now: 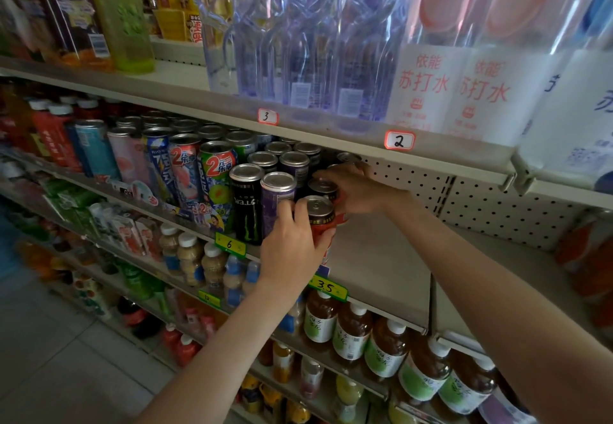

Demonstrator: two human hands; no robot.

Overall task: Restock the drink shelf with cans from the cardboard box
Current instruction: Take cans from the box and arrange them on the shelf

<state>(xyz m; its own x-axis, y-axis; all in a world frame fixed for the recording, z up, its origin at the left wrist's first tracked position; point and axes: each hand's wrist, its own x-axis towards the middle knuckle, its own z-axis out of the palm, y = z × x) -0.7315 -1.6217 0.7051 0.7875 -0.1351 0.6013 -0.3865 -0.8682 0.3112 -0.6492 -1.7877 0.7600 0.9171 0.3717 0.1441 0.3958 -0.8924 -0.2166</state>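
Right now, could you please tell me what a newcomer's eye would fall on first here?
Both hands meet at centre: the left hand grips a red can at the front edge, and the right hand holds a second can just behind it. Right of them the shelf lies bare, and tall clear bottles stand on the upper shelf.

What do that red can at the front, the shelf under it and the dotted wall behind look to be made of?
Red can: likely thin metal; its silvery lid glints, its side is glossy print. Shelf: probably painted sheet metal, smooth matte beige. Back wall: seemingly the same painted metal, punched with regular holes.
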